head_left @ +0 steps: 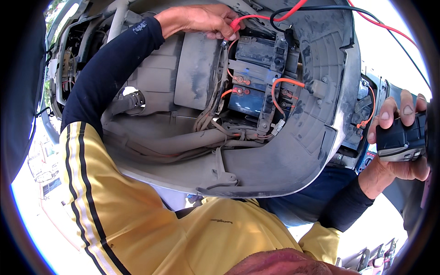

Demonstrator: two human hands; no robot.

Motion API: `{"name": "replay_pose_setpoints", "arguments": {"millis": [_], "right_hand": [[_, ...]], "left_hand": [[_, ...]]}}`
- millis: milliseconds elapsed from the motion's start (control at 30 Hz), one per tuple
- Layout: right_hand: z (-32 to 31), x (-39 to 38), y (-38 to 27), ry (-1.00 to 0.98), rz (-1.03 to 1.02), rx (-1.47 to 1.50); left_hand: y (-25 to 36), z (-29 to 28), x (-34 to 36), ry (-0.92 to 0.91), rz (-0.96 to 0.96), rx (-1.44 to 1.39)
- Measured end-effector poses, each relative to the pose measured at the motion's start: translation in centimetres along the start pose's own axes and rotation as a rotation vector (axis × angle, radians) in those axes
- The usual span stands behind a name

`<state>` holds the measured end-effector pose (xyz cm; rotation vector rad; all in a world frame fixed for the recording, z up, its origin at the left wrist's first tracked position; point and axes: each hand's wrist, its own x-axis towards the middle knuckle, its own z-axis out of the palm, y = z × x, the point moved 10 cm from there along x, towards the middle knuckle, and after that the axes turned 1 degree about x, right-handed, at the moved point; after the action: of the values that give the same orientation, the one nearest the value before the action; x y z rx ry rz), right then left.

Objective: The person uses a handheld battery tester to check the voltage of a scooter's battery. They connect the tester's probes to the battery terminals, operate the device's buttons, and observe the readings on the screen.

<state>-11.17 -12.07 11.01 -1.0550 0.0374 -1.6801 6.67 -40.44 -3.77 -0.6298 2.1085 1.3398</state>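
Observation:
My left hand (201,20) reaches over the far side of the open vehicle compartment, fingers closed round a red cable clip (235,24) at the batteries' edge. A red cable (270,18) runs from it to the upper right. A black clip (289,37) with a black cable stands at the corner of a dusty battery (256,49). Nearer me sits a blue-sided battery (247,100) with orange leads. At the far right, my right hand (387,121) is closed round a black box-shaped device (402,137), partly cut off by the picture's rim.
Dusty grey plastic body panels (298,151) surround the batteries. A thick orange cable (286,81) enters a plug on the right panel. Wire bundles (206,121) run along a frame tube (183,143). A meter (367,160) sits beside another battery at right.

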Motion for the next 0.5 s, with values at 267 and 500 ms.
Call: {"name": "replay_pose_setpoints", "arguments": {"millis": [267, 500], "right_hand": [[0.1, -0.2, 0.5, 0.067, -0.068, 0.109], [-0.5, -0.3, 0.9, -0.010, -0.067, 0.131]], "left_hand": [[-1.7, -0.2, 1.5, 0.152, 0.024, 0.005], [-2.1, -0.6, 1.8, 0.269, 0.073, 0.005]]}}
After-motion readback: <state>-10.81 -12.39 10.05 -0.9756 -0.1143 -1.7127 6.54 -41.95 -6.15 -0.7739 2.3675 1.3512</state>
